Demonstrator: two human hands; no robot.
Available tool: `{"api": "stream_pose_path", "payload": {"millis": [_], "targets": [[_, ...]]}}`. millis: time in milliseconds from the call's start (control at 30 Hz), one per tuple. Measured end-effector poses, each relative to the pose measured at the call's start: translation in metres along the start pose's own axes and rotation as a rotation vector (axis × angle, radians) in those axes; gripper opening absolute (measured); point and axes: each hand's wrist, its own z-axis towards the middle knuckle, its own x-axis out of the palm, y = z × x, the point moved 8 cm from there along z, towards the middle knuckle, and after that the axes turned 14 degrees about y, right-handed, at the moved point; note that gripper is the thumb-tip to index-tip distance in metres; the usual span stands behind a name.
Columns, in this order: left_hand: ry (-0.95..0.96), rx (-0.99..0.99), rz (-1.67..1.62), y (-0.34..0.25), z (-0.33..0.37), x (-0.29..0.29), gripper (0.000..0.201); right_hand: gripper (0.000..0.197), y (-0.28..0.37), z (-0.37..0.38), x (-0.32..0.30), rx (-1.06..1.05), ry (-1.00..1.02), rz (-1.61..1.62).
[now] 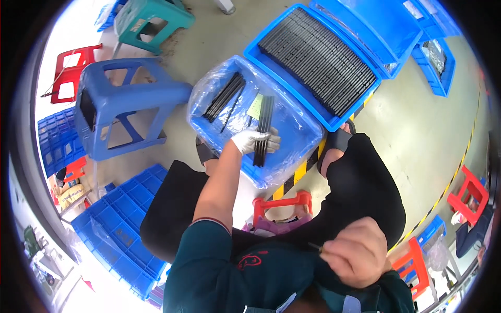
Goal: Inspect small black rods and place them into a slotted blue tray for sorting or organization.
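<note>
My left hand (257, 140), in a white glove, is wrapped round a bundle of long black strips (265, 112) above a plastic-lined blue crate (292, 112). More black strips (225, 96) lie at the left inside that crate, with a single strip apart from them. A pale yellow-green paper slip (255, 106) shows beside the held bundle. Close to my chest on the right, my bare right hand (357, 253) is closed in a pinch. A small, thin dark tip pokes out from its fingers; what it belongs to is hidden.
Behind the crate stands a larger blue crate (378, 83) packed with rows of black strips (318, 57). A blue stool (125, 86) is at the left, a blue pallet-like crate (122, 229) below it. Between my legs is a red stool (284, 202). Yellow-black tape (295, 179) crosses the floor.
</note>
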Motion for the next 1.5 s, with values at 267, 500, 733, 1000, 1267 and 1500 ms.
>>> {"api": "stream_pose_path", "payload": {"millis": [267, 500, 733, 1000, 1267, 1500], "targets": [[0.164, 0.533, -0.003, -0.047, -0.059, 0.152, 0.056, 0.016, 0.01, 0.0, 0.006, -0.047, -0.138, 0.02], [0.327, 0.729, -0.029, -0.051, -0.116, 0.246, 0.045, 0.011, -0.01, -0.001, 0.02, 0.067, -0.249, 0.221], [0.098, 0.702, -0.085, -0.042, -0.161, 0.273, 0.034, 0.011, -0.024, 0.014, 0.025, 0.133, -0.239, 0.407], [0.09, 0.589, 0.098, -0.046, -0.173, 0.278, 0.038, 0.022, 0.018, 0.093, 0.029, 0.11, -0.021, 0.624], [-0.017, 0.494, 0.094, -0.022, -0.164, 0.25, 0.037, 0.017, 0.013, 0.146, 0.105, 0.142, 0.335, 0.519], [-0.237, 0.57, 0.032, -0.022, -0.188, 0.225, 0.034, 0.014, -0.008, 0.158, 0.093, 0.077, 0.146, 0.532]]}}
